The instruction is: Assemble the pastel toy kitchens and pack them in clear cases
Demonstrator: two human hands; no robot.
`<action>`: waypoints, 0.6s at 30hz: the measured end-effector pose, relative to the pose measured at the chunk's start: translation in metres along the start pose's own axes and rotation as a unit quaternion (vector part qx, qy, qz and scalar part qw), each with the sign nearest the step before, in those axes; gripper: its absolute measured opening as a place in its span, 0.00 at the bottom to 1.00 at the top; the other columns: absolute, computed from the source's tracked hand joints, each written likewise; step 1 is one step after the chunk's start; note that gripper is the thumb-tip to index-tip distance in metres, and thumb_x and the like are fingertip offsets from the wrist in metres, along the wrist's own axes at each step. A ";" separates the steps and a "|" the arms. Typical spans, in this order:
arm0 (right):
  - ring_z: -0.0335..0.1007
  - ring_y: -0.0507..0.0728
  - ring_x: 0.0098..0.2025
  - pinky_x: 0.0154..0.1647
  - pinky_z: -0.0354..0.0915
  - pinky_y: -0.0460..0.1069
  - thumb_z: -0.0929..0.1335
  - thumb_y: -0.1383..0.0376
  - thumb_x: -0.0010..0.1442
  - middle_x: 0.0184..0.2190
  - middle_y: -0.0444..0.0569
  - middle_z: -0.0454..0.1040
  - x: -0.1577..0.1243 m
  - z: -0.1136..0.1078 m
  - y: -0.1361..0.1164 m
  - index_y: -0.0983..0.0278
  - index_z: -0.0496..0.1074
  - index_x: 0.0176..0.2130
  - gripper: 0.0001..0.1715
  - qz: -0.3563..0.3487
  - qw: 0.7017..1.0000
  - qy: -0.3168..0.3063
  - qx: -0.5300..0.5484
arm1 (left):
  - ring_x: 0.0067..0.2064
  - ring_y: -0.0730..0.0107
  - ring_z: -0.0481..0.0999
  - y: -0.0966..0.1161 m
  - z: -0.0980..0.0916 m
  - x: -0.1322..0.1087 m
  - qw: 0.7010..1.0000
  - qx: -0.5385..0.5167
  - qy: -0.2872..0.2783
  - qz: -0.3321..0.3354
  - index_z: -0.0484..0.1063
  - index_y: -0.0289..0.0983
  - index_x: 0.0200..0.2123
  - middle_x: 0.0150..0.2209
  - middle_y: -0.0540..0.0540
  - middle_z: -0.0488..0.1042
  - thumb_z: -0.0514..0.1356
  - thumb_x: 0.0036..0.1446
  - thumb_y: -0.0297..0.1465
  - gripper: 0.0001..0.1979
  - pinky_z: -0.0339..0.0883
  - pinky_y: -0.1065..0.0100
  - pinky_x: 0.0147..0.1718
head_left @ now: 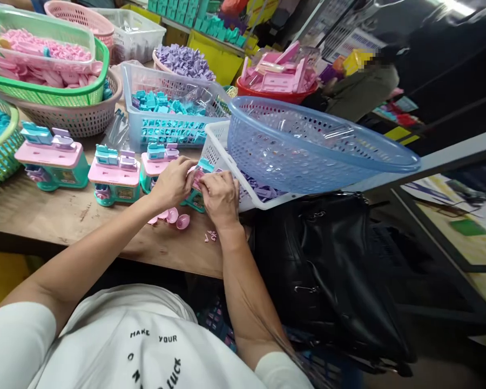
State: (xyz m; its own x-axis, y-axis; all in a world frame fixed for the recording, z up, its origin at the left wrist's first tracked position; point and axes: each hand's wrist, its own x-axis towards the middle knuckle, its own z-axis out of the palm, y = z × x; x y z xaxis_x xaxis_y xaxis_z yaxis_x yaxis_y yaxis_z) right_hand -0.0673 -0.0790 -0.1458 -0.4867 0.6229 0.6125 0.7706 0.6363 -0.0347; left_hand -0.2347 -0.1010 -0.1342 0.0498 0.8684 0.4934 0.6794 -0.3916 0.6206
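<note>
The left hand [173, 181] and the right hand [222, 199] meet above the desk [81, 221], fingers bent and pinching a small pink piece [197, 178] between them; its shape is mostly hidden by the fingers. It is just in front of a toy kitchen [194, 201], itself partly covered by the hands. To the left, three more pink-and-teal toy kitchens [114, 175] stand upright in a row. On the near side of the desk lie pink cups [182, 221], and to their right some tiny pink bits [211, 236]. Right of the hands is a white basket [249, 189] of purple parts, with a blue basket [308, 151] tilted over it. A black bag [316, 259] is nearer, beside the right forearm.
</note>
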 end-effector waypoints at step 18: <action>0.69 0.61 0.46 0.53 0.58 0.57 0.63 0.61 0.70 0.39 0.48 0.81 -0.004 0.002 0.002 0.58 0.77 0.40 0.13 0.039 0.996 -0.052 0.063 | 0.47 0.55 0.70 -0.009 0.008 -0.008 0.986 0.105 -0.101 0.083 0.73 0.32 0.48 0.48 0.36 0.76 0.48 0.63 0.23 0.16 0.66 0.55 0.49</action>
State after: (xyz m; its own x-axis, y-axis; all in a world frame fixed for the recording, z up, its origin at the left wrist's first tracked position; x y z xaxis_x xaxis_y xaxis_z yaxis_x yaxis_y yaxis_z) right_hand -0.0641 -0.0796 -0.1498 -0.4725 0.7119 0.5195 0.7532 0.6323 -0.1814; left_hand -0.2352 -0.1019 -0.1486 0.3034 0.8486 0.4333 0.7847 -0.4805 0.3916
